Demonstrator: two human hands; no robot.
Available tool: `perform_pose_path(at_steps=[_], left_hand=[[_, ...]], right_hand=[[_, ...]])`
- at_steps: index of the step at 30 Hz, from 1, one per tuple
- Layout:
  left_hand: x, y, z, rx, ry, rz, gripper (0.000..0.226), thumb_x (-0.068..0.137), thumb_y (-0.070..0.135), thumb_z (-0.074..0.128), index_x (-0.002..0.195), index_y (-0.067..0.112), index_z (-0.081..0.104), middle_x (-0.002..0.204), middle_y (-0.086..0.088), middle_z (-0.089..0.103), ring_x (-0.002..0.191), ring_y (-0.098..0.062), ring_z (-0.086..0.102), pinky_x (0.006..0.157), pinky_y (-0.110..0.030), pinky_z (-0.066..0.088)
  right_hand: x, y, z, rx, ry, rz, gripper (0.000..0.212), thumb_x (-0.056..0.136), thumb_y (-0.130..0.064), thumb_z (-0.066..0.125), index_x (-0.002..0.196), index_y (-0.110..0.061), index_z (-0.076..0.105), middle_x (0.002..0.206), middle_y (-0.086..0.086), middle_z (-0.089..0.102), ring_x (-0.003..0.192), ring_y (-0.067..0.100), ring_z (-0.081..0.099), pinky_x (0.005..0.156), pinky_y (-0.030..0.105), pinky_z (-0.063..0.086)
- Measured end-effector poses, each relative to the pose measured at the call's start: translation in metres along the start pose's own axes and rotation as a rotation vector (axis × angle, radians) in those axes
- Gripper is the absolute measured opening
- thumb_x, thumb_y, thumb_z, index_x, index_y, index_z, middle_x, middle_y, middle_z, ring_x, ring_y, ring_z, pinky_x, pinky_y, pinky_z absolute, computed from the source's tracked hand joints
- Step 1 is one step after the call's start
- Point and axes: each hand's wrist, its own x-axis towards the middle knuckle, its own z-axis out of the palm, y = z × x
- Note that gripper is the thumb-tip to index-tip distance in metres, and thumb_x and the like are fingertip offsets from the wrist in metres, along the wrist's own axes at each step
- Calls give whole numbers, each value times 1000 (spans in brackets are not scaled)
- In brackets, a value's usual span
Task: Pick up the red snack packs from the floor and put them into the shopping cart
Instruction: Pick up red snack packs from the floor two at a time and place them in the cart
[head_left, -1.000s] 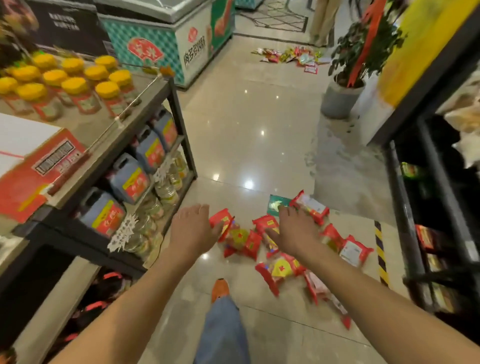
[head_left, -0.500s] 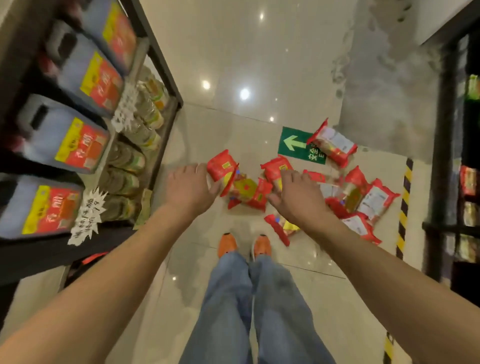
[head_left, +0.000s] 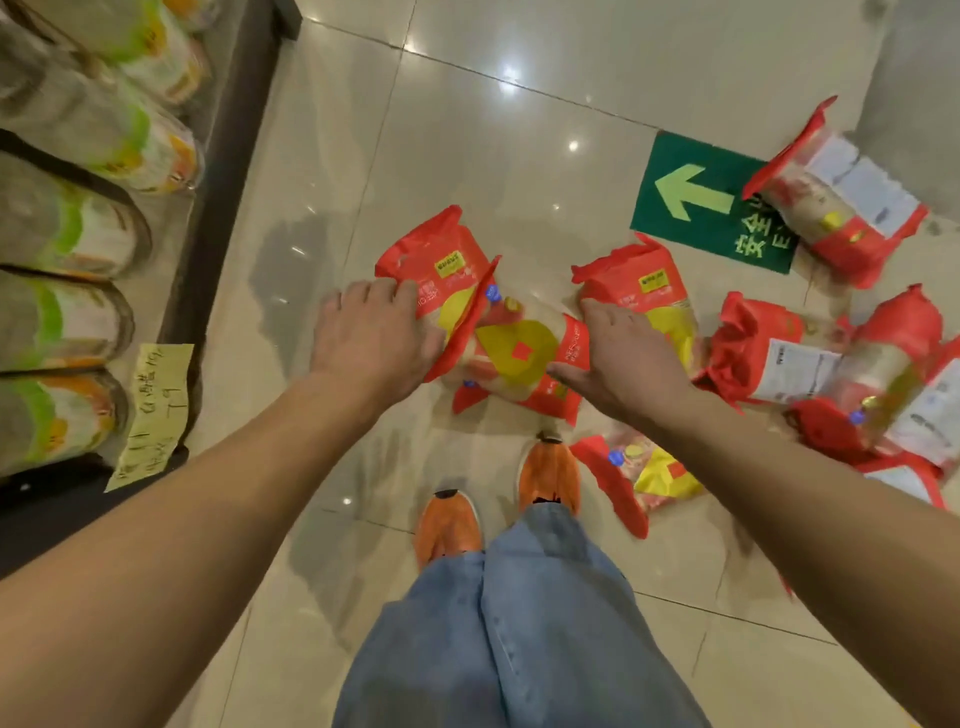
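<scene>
The red snack packs (head_left: 639, 270), puffy plastic pillow bags with yellow panels and clear windows, look light, soft and slick. A pinch on a crimped end seam or across the middle should hold best, and a hard squeeze might crush the contents. Several lie scattered, some overlapping, on the glossy beige tiled floor (head_left: 467, 130).

The left hand (head_left: 374, 332) lays its fingers on the leftmost pack (head_left: 436, 254); its thumb is hidden, so whether it grips cannot be told. The right hand (head_left: 623, 364) is spread, fingers straight, at the middle pack (head_left: 519, 353).

Orange shoes (head_left: 447, 525) stand just beside the packs. A green arrow sticker (head_left: 691, 197) and a dark shelf of jars (head_left: 223, 156) flank them. No shopping cart shows.
</scene>
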Motion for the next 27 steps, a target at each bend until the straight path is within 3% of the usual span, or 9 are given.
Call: perform_pose_path(at_steps=[3, 5, 9, 12, 14, 17, 21, 24, 27], left_hand=[[41, -1, 50, -32, -14, -25, 67, 105, 61, 43, 153, 14, 46, 153, -12, 55, 143, -36, 48, 119, -51, 35], [68, -3, 80, -145, -26, -136, 69, 104, 63, 45, 152, 14, 46, 152, -13, 55, 141, -37, 50, 116, -52, 38], [119, -7, 133, -610, -53, -448, 87, 97, 67, 59, 156, 7, 36, 154, -19, 50, 142, -42, 50, 114, -55, 43], [148, -5, 162, -971, -67, -595, 99, 91, 69, 69, 157, 6, 31, 155, -18, 51, 140, -42, 53, 115, -52, 47], [156, -2, 176, -1153, -111, -660, 102, 83, 74, 73, 154, 9, 38, 148, -13, 60, 130, -38, 63, 110, -52, 53], [160, 0, 190, -1413, -99, -652, 92, 69, 80, 80, 136, 18, 65, 123, -3, 77, 105, -28, 77, 96, -48, 62], [153, -7, 195, -1571, 49, -615, 107, 47, 83, 89, 136, 28, 66, 118, 3, 80, 102, -26, 80, 94, -55, 64], [123, -6, 163, -1563, 157, -646, 94, 58, 72, 89, 134, 26, 58, 122, 5, 76, 105, -20, 78, 96, -52, 63], [83, -10, 125, -1537, 222, -655, 83, 71, 59, 90, 137, 22, 55, 123, 3, 74, 107, -17, 76, 96, -48, 63]], right_hand=[[55, 7, 37, 21, -11, -37, 98, 93, -69, 63, 163, -9, 29, 163, 17, 42, 146, 41, 41, 118, 52, 40], [86, 11, 57, 52, -21, -55, 103, 90, -70, 66, 163, -9, 28, 164, 17, 40, 147, 42, 40, 118, 53, 39], [134, 25, 93, 174, -61, -93, 112, 80, -74, 73, 164, -13, 31, 163, 16, 43, 146, 42, 41, 118, 55, 39], [157, 40, 118, 283, -67, -147, 114, 70, -90, 68, 155, -19, 43, 149, 13, 56, 136, 38, 53, 112, 54, 46], [167, 50, 131, 352, -54, -159, 107, 72, -90, 68, 149, -19, 49, 142, 8, 60, 130, 31, 58, 110, 50, 48], [168, 57, 137, 455, -21, -145, 90, 74, -85, 73, 134, -19, 55, 123, 4, 62, 112, 24, 62, 100, 45, 52], [146, 63, 137, 603, 65, -53, 89, 72, -84, 73, 134, -23, 54, 125, 1, 59, 113, 20, 60, 102, 41, 51], [112, 67, 128, 739, 133, 47, 83, 69, -88, 72, 123, -28, 54, 119, -1, 64, 110, 18, 64, 96, 45, 55], [71, 58, 100, 910, 166, 154, 70, 73, -75, 75, 117, -24, 55, 108, -8, 68, 99, 7, 67, 80, 24, 54]])
